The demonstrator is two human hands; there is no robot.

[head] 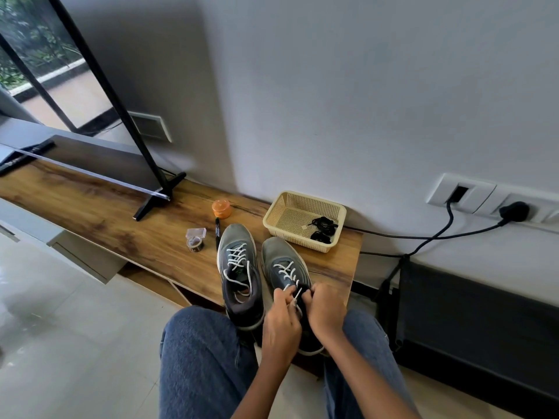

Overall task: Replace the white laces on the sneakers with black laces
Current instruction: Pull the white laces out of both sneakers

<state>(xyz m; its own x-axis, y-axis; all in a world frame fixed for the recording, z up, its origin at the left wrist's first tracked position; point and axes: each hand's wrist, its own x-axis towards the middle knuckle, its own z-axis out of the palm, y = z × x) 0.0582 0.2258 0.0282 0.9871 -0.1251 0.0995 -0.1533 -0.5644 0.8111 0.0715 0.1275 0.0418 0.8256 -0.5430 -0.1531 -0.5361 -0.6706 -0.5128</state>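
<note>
Before you: long wood-grain counter (127,225) carrying two grey lace-up sneakers (239,267), a cream perforated plastic basket (273,217), orange round tub (221,208), black marker pen (217,234), clear tape dispenser (196,238), black television stand foot (157,198).

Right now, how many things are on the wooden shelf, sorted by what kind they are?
Sneakers: 2, left and right
Basket: 1
Black lace bundles: 2 in the basket
Orange jar: 1
Black marker: 1
Tape roll: 1
Small clear box: 1
TV: 1
Total: 10
</note>
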